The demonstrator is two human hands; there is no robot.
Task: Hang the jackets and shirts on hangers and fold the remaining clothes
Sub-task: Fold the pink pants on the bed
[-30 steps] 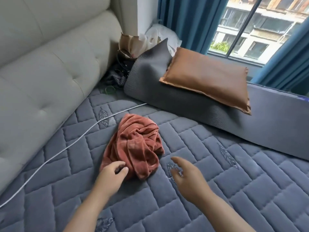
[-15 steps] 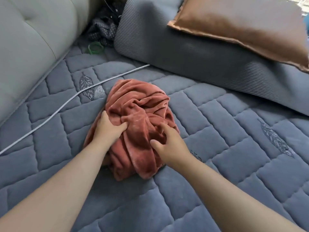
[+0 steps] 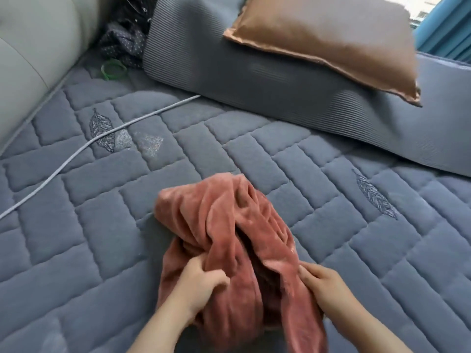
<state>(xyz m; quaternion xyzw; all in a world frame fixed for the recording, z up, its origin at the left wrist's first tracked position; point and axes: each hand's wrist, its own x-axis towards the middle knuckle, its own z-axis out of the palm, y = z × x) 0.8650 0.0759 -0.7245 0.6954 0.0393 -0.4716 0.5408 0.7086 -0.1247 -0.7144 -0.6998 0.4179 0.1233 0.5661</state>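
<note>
A crumpled rust-red velvety garment (image 3: 229,225) lies bunched on the quilted blue-grey bed cover (image 3: 102,238), near the lower middle of the head view. My left hand (image 3: 198,281) grips a fold on its left side with curled fingers. My right hand (image 3: 323,284) pinches a fold on its right side. The near part of the cloth is raised between my hands and hangs down over my forearms. Which kind of garment it is cannot be told.
A grey ribbed bolster (image 3: 254,72) with a brown pillow (image 3: 331,39) on it runs along the far side. A white cable (image 3: 76,154) crosses the cover at left. A green ring (image 3: 113,70) and dark dotted cloth (image 3: 122,39) lie by the beige padded headboard (image 3: 30,59).
My hands reached the red garment, took hold of it on both sides and drew it toward me, off the spot near the cable. The view has tilted down.
</note>
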